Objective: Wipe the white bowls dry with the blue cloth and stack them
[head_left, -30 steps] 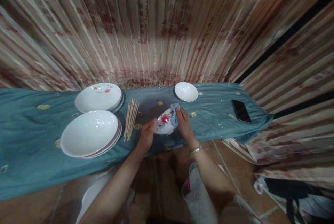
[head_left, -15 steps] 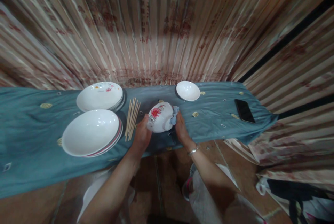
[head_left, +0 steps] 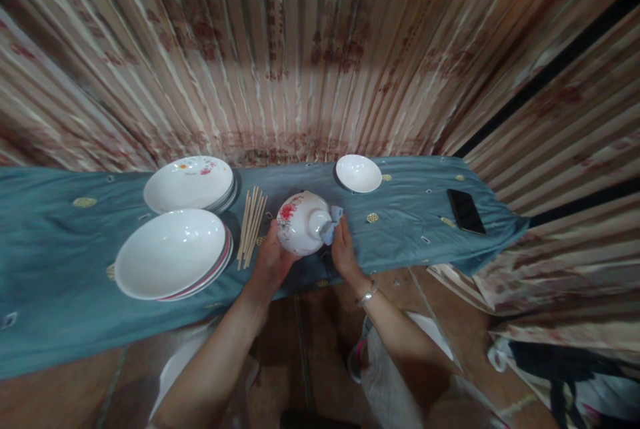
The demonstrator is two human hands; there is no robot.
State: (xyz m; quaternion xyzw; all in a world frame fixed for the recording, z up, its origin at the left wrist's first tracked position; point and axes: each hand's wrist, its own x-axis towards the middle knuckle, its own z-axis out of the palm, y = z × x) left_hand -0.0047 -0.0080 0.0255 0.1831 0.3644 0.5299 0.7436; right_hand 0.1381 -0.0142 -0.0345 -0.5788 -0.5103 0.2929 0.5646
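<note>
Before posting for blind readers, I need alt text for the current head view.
The left hand holds a tilted flowered bowl, the right hand a blue cloth at its base, over a teal tablecloth. Nearby sit chopsticks, two dish stacks, a white bowl and a phone.

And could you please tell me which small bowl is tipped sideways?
The floral bowl held in the left hand, its foot facing the right hand; the white bowl farther back sits upright on the tablecloth.

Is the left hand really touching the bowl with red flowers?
Touching. The head view shows the left hand holding the flowered bowl at its edge, with no gap between them.
</note>
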